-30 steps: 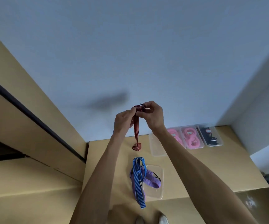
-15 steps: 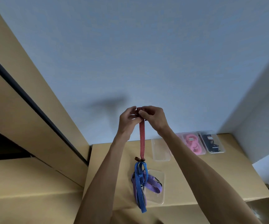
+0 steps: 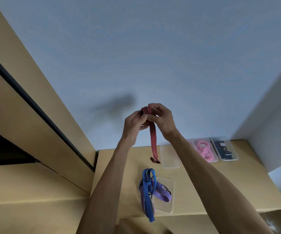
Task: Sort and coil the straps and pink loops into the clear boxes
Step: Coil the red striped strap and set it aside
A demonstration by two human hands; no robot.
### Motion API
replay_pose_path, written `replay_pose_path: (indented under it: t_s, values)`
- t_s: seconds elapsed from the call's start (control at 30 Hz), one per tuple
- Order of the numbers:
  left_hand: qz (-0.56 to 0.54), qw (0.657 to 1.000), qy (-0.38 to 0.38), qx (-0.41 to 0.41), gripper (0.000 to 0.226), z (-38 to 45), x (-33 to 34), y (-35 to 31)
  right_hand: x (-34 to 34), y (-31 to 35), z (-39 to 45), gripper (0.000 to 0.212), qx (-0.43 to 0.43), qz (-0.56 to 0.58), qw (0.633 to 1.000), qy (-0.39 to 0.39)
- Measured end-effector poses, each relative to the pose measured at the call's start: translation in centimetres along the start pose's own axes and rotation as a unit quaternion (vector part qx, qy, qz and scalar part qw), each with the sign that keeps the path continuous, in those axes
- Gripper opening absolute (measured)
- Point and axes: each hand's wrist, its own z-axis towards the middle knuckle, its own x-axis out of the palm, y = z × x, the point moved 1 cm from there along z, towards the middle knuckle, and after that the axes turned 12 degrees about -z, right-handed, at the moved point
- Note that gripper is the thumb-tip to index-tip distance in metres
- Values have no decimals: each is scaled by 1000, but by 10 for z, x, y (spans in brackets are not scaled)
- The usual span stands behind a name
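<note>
A red striped strap (image 3: 153, 139) hangs in the air above the tan table (image 3: 247, 186), its top rolled into a small coil between both hands. My left hand (image 3: 133, 123) and my right hand (image 3: 163, 118) both pinch that coil; the tail dangles down to a brown end tab. Below, a blue strap (image 3: 147, 191) and a purple strap (image 3: 160, 193) lie tangled over a clear lid (image 3: 167, 205). An empty clear box (image 3: 170, 157) stands behind them. Further right, one clear box holds pink loops (image 3: 203, 150) and another holds black straps (image 3: 224, 149).
A pale blue wall rises behind the table. Tan cabinet panels with a dark gap stand to the left. The table's front edge runs just below the lid, and the blue strap hangs over it.
The coil at the top of the red strap has grown thicker and the hanging tail is shorter than half a second ago. Both hands sit a little lower against the wall.
</note>
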Motion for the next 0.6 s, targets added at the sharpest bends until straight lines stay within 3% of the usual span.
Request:
replay_pose_path:
  t_s: [0.3,0.43,0.6]
  values:
    - [-4,997,-70,-42,18,10,-4,-1,1,-11,-3,45,1,2,1000,-9]
    - [-34,994,-99,-9,33,11,-2,2,2,-11,2,45,48,-19,998,45]
    - [-30,997,-69,6,48,8,-5,5,5,-15,2,51,101,-58,992,57]
